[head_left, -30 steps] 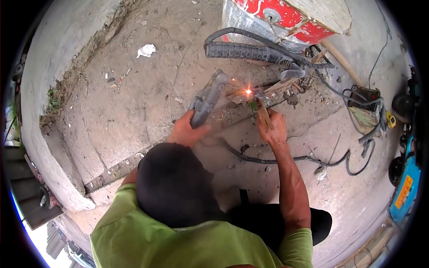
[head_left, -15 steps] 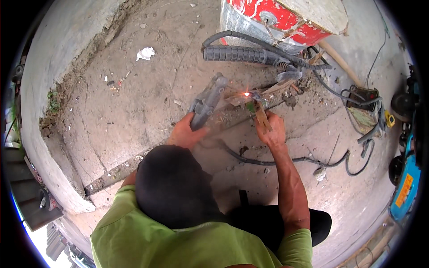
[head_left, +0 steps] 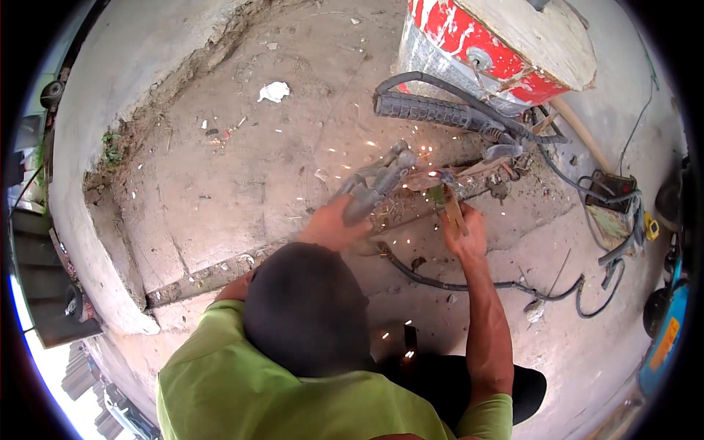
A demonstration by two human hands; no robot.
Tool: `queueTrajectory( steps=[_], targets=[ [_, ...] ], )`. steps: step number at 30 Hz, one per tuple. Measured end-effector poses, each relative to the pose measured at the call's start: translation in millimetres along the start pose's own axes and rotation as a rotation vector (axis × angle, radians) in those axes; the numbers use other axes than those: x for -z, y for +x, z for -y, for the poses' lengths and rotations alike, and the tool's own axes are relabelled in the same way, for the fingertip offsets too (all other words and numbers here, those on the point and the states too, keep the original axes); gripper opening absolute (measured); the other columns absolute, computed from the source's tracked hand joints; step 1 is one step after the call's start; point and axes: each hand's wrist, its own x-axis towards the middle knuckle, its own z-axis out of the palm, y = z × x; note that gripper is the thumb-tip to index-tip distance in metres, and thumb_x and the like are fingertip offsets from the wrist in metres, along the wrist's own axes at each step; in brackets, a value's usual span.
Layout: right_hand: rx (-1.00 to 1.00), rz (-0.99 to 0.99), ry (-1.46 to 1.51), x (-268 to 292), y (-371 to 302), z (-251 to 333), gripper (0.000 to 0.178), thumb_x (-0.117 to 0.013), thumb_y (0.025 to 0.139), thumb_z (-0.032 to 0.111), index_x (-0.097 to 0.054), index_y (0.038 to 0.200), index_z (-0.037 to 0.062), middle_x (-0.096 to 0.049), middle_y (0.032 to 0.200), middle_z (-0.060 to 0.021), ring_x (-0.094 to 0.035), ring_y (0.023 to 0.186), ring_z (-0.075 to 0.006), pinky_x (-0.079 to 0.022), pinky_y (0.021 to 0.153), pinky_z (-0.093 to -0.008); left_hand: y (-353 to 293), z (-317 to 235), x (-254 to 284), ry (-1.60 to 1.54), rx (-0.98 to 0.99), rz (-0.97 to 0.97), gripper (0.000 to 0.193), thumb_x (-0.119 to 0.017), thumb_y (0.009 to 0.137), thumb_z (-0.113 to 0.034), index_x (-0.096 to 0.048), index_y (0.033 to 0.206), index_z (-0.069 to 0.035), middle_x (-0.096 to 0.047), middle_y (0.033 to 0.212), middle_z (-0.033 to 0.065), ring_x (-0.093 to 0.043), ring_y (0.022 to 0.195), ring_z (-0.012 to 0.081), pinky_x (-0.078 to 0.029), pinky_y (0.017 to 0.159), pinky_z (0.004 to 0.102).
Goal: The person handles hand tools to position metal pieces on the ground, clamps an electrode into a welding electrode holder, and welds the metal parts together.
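My left hand (head_left: 335, 226) is wrapped round a grey metal tool (head_left: 375, 192) with two thick arms, like a clamp. Its far end lies just left of a small bright glowing point (head_left: 431, 174). The glow sits on a rusty-brown piece (head_left: 418, 183) near the ground. On the right, my right hand (head_left: 467, 233) pinches a flat brown strip (head_left: 455, 217), whose upper end reaches close to the glow. A small green thing (head_left: 438, 195) shows beside that strip. Sparks are scattered around both hands. The fingertips of my left hand are partly hidden behind the tool.
Beyond my hands, a ribbed black handle with cable (head_left: 433, 108) lies by a red and white bucket (head_left: 480, 55). Another black cable (head_left: 469, 282) crosses the ground. A dark box (head_left: 610, 192) stands at the right. Along the left runs a low concrete edge (head_left: 110, 242).
The whole view has shifted, so things sit further right and lower. Sparks now fly outward from the glowing point. The grey tool in my left hand is a little closer to it.
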Motion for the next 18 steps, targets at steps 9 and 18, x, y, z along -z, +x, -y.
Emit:
queueTrajectory(
  steps=[9, 18],
  targets=[
    [0.029, -0.065, 0.023, 2, -3, 4, 0.029, -0.074, 0.089, 0.032, -0.073, 0.092, 0.0025, -0.073, 0.087, -0.0289, -0.071, 0.089, -0.0515, -0.058, 0.077, -0.0555, 3, 11, -5, -0.245, 0.135, 0.07, 0.037, -0.083, 0.091, -0.023, -0.063, 0.115, -0.002, -0.065, 0.08, 0.0069, -0.065, 0.071, 0.014, -0.053, 0.066, 0.0341],
    [0.156, -0.018, -0.081, -10, 3, -17, 0.027, -0.062, 0.095, 0.027, -0.074, 0.098, 0.0027, -0.073, 0.091, -0.0258, -0.069, 0.085, -0.0505, -0.056, 0.074, -0.0541, 3, 17, -4, -0.759, 0.251, 0.246, 0.035, -0.077, 0.099, -0.018, -0.06, 0.126, -0.003, -0.063, 0.092, 0.0032, -0.064, 0.075, 0.0129, -0.056, 0.063, 0.0287]
  ],
)
